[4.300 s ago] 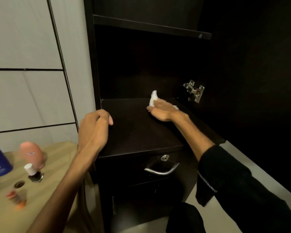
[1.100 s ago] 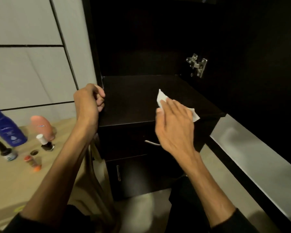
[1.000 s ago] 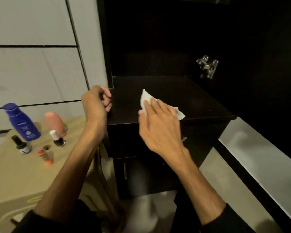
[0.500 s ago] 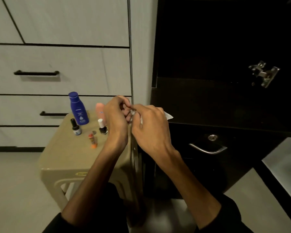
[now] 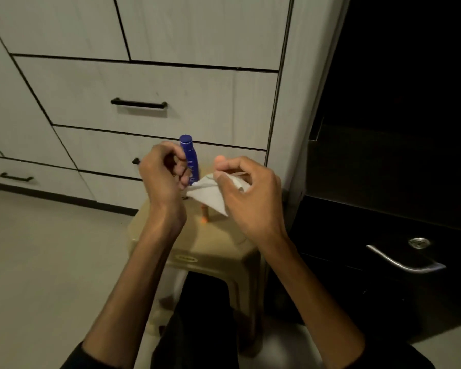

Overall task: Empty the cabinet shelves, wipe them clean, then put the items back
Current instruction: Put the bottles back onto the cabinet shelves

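The right hand [image 5: 246, 190] pinched a white tissue [image 5: 209, 196] between thumb and curled fingers, the sheet hanging in a loose triangle toward seven o'clock of that hand. The left hand [image 5: 163, 178] sat just beside it at nine o'clock, fingers curled inward near the tissue's corner; whether it gripped the tissue could not be told. Both hands hovered above a beige plastic stool [image 5: 197, 249], whose top served as the surface. A blue bottle [image 5: 189, 159] stood upright there at twelve o'clock of the left hand, and a small orange-tipped item [image 5: 204, 215] showed below the tissue. The dark cabinet [image 5: 383, 182] stood open at three o'clock, its shelf in shadow, with a metal handle [image 5: 405, 262] on the drawer beneath.
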